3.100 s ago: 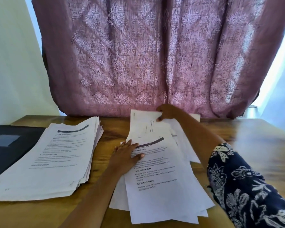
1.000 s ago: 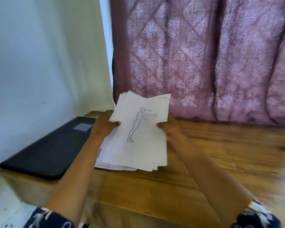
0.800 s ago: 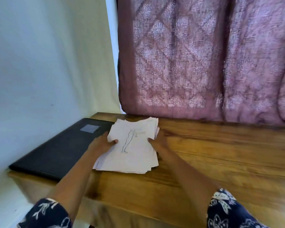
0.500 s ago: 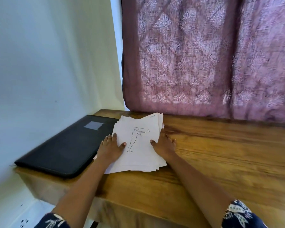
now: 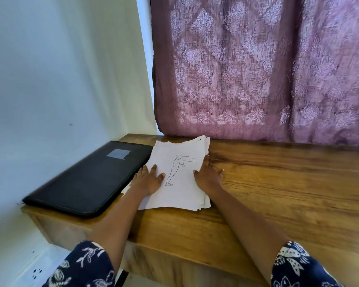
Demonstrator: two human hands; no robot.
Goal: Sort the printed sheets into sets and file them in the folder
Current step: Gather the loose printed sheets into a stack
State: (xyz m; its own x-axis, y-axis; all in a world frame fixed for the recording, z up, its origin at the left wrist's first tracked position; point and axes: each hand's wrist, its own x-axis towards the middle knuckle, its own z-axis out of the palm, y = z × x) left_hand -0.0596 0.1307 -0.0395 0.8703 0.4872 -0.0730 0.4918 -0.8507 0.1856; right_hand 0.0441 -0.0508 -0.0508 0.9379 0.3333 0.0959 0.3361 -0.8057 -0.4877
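Head view: sheet stack (image 5: 179,179) lying at frame centre on wooden table (image 5: 278,193), overlapping right edge of closed black folder (image 5: 87,179). Left hand (image 5: 147,179) and right hand (image 5: 208,176) pressing flat on stack, fingers straight, gripping nothing.

1. Under the top page of the stack of sheets (image 5: 180,193), the lower pages are hidden; only their fanned edges show at its far and right sides.
2. The left hand (image 5: 147,179) and right hand (image 5: 207,177) each cover part of that page.
3. The folder (image 5: 91,179), at the tabletop's left end, has its right edge under the stack; its grey label (image 5: 118,153) is too blurred to read.
4. The tabletop (image 5: 278,193) is cut off at the picture's right edge.
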